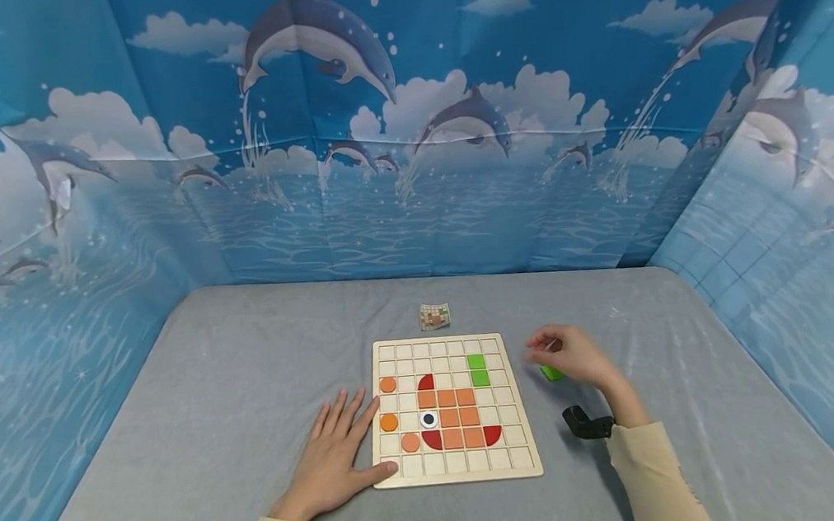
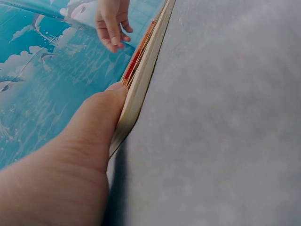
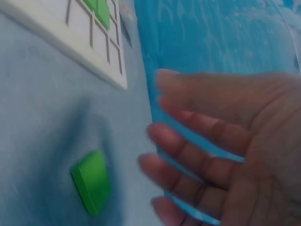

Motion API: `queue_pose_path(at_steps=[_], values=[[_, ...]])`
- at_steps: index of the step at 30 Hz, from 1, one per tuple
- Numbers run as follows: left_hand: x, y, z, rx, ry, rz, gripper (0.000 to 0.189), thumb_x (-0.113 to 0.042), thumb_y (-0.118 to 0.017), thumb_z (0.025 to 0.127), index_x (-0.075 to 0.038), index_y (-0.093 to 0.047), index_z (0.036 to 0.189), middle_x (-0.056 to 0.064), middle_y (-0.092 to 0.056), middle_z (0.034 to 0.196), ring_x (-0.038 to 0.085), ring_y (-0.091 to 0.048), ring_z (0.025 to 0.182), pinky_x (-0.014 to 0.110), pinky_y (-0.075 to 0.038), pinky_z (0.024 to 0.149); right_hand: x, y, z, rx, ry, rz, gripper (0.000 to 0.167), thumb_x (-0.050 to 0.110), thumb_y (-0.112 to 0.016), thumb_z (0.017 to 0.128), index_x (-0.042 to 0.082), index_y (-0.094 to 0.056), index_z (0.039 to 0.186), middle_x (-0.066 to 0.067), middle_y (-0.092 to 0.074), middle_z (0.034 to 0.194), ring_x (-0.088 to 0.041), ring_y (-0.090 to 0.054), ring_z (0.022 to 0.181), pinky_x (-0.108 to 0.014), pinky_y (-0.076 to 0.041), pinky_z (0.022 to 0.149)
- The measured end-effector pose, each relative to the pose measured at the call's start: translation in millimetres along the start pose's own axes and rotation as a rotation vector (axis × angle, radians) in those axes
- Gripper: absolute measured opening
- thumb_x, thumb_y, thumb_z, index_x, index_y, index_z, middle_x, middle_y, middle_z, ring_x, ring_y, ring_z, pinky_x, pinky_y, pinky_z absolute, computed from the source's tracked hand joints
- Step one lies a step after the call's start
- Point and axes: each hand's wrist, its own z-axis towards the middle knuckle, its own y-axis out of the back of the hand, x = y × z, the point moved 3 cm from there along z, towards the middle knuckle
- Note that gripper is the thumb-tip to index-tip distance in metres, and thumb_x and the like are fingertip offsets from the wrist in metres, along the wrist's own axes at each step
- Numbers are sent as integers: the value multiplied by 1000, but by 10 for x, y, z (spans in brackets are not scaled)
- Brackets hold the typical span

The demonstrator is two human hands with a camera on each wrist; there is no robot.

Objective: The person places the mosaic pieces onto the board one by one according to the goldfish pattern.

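Observation:
A wooden grid board (image 1: 512, 460) lies on the grey cloth. My left hand (image 1: 333, 460) rests spread at its left side, the thumb (image 2: 101, 106) on the board's near left corner. To the right of the board, my right hand (image 1: 570, 355) hovers with loosely bent fingers, and nothing shows between them. Below it a green tile (image 3: 93, 182) lies on the cloth, apart from the board. Two green squares (image 1: 478, 370) sit in the grid's upper right. Several orange squares (image 1: 449, 418), red rounded pieces (image 1: 493, 435), orange discs (image 1: 389, 422) and an eye piece (image 1: 428, 419) fill other cells.
A small patterned card (image 1: 434, 317) lies behind the board. A blue dolphin-printed curtain (image 1: 413, 211) encloses the back and sides of the grey-covered table (image 1: 246, 350). Black wrist devices (image 1: 587, 423) are on both forearms.

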Motion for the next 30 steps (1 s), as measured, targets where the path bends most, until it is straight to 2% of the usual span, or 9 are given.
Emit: queue_pose_path(at_steps=[5, 11, 15, 22, 30], values=[[6, -11, 0, -16, -6, 0, 95, -77, -48, 79, -20, -27, 152, 5, -18, 156, 26, -2, 143, 44, 1, 113, -58, 33, -13, 53, -59, -87, 16, 11, -74, 83, 2, -69, 95, -9, -63, 94, -21, -56, 78, -35, -48, 64], [7, -14, 0, -25, -14, 11, 95, -78, -47, 79, -20, -27, 152, 5, -18, 156, 26, -3, 143, 45, -1, 113, -90, 48, -38, 103, -38, -136, 25, 9, -77, 79, -2, -68, 100, -14, -65, 100, -29, -59, 89, -46, -49, 77], [7, -9, -3, -26, -18, 8, 95, -77, -47, 79, -20, -27, 152, 5, -18, 156, 27, -3, 143, 46, -1, 113, -110, 49, -52, 128, -53, -160, 28, 6, -78, 76, -4, -66, 99, -15, -65, 99, -31, -59, 92, -48, -49, 79], [0, -2, 0, -15, -14, 0, 94, -76, -48, 80, -19, -27, 152, 6, -17, 157, 27, -3, 143, 46, 0, 113, -157, 39, -66, 146, -124, -177, 26, 4, -77, 75, -1, -65, 97, -11, -60, 93, -27, -54, 85, -46, -47, 74], [-1, -6, -6, -34, -20, -5, 94, -76, -49, 80, -18, -28, 151, 7, -19, 156, 27, -4, 143, 45, -1, 113, -209, 33, -89, 145, -160, -120, 22, 3, -75, 77, 2, -62, 94, -7, -53, 79, -21, -46, 69, -34, -39, 57]])
